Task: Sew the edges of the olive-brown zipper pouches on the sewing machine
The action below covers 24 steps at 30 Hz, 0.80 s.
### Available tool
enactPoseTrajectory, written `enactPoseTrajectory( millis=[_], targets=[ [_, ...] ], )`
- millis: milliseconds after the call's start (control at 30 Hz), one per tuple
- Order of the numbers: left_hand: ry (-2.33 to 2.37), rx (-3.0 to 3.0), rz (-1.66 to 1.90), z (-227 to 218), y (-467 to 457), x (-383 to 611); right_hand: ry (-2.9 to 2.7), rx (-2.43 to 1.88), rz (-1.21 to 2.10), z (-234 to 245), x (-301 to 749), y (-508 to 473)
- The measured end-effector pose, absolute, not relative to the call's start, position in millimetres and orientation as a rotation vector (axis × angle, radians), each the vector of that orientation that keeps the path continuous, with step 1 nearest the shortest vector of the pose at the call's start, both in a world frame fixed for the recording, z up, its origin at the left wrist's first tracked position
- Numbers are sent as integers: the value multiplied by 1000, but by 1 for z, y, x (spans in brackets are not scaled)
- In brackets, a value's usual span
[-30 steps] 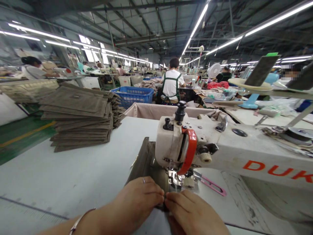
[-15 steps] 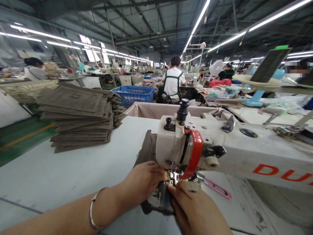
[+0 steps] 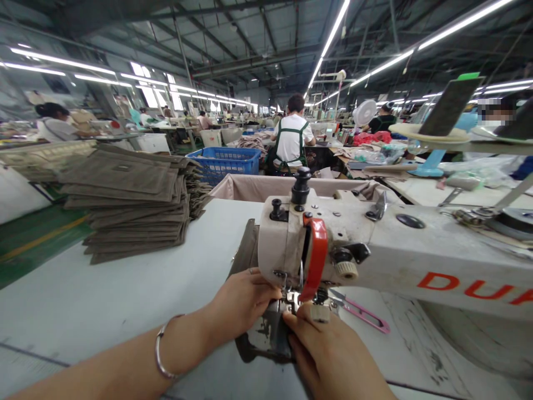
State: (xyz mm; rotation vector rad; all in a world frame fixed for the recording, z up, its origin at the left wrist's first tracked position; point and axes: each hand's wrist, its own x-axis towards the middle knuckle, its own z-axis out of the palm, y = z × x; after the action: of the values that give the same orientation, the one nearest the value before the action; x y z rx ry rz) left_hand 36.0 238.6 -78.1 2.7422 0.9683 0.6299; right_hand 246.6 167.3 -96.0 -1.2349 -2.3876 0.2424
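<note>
My left hand [image 3: 240,303] and my right hand [image 3: 328,355] meet just under the head of a cream sewing machine [image 3: 375,250] with a red lever guard. Both hands have their fingers bent and pressed on a piece of dark olive fabric [image 3: 249,250] that runs under the presser foot [image 3: 295,297] and out behind the machine. The left hand, with a bangle on its wrist, pinches the fabric's left side at the needle. The right hand holds the near edge from the right. A dark metal plate [image 3: 262,339] shows below the hands.
A tall stack of olive fabric panels [image 3: 133,200] sits at the table's far left. Pink thread snips [image 3: 362,314] lie right of the needle. Behind are a cloth-lined bin [image 3: 266,188], a blue basket [image 3: 227,161] and seated workers, one in a white shirt [image 3: 291,139].
Both hands have moved forward up to the presser foot with the fabric, which has advanced under the machine and uncovered the dark plate. The view has shifted slightly.
</note>
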Motion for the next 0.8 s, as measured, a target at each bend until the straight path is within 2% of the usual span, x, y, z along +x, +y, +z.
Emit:
enactPoseTrajectory(
  millis=[600, 800],
  targets=[
    [1123, 2642, 625, -71, 226, 41, -2324, -1294, 350, -87, 245, 164],
    [1163, 2487, 369, -48, 179, 37, -2382, -1206, 387, -82, 253, 163]
  ],
)
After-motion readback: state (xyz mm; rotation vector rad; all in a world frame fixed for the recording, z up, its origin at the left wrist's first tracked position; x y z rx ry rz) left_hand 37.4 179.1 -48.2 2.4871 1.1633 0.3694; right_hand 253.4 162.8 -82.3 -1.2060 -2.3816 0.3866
